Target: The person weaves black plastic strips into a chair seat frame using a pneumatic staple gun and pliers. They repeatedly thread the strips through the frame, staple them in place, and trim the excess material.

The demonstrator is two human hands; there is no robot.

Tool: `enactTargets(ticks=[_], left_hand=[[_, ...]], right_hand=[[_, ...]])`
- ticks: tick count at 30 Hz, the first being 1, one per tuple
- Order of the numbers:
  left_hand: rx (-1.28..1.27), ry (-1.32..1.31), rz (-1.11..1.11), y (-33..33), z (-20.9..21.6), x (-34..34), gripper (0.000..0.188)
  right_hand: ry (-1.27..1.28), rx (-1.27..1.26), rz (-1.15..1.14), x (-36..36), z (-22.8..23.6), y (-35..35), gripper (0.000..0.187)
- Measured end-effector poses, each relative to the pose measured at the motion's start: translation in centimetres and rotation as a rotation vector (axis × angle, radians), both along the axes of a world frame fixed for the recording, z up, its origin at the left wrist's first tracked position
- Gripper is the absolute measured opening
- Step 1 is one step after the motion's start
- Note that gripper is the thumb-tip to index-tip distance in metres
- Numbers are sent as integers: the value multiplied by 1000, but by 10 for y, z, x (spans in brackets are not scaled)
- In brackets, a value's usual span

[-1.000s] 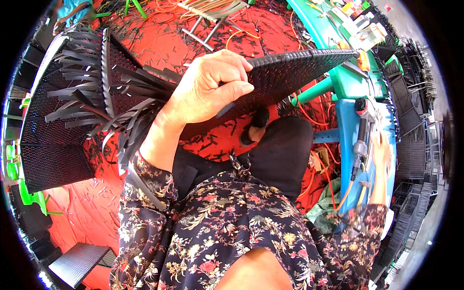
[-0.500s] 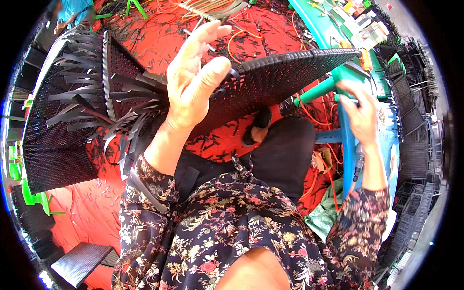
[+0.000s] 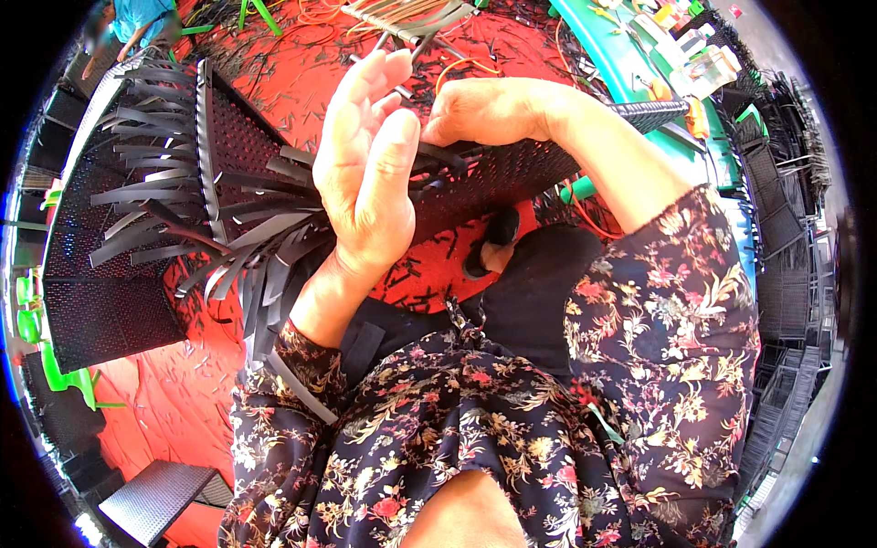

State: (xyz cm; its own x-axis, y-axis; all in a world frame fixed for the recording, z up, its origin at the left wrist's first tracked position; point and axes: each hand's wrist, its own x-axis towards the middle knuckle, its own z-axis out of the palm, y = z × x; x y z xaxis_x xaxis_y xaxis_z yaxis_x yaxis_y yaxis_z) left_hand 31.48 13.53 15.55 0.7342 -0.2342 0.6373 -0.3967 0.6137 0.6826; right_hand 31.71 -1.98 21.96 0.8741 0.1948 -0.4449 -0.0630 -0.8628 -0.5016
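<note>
A black woven wicker panel (image 3: 512, 183) stands across in front of me, with long flat black strips (image 3: 265, 228) fanning loose from its left part. Upright among those strips is my left hand (image 3: 365, 183), its fingers stretched upward and its palm turned toward the right. My right hand (image 3: 484, 111) reaches across over the panel's upper edge with its fingers curled down, close to my left thumb. A dark strip end shows just under the right fingertips. What those fingers pinch, if anything, is hidden.
A green and blue bench (image 3: 603, 55) at the right holds a clear plastic container (image 3: 708, 75) and an orange-handled tool (image 3: 697, 119). More wicker panels (image 3: 110, 315) stand at the left. Strip offcuts litter the red floor covering (image 3: 151, 411). Another person (image 3: 142, 20) is at the far left.
My right hand has swung from beside the bench leftward over the panel, up to my left hand. My left hand stays raised and has shifted only slightly.
</note>
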Motion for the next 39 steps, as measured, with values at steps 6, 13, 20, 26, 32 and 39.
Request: enactTargets(ticks=[6,13,20,26,32,39], left_hand=[[35,-35,66,-3,1,-6,43],[52,-129,123,-5,-2,-3,45],[155,-649,280,-9,9,-8,40],[335,-481,313,-23,19,-1,40],[1170,-732,448,-10,8,4,10],[1148,-754,352,4,11,5,8]], right_hand=[[-379,399,93,-13,-18,-23,28],[-642,386,0,-47,-28,-14,17],[-919,376,-221,-69,-47,-8,21],[-805,788,-369,-63,-46,-6,27],[-918,706,-312,-61,-45,-7,15],[-917,845,-529,-92,-45,16,14]])
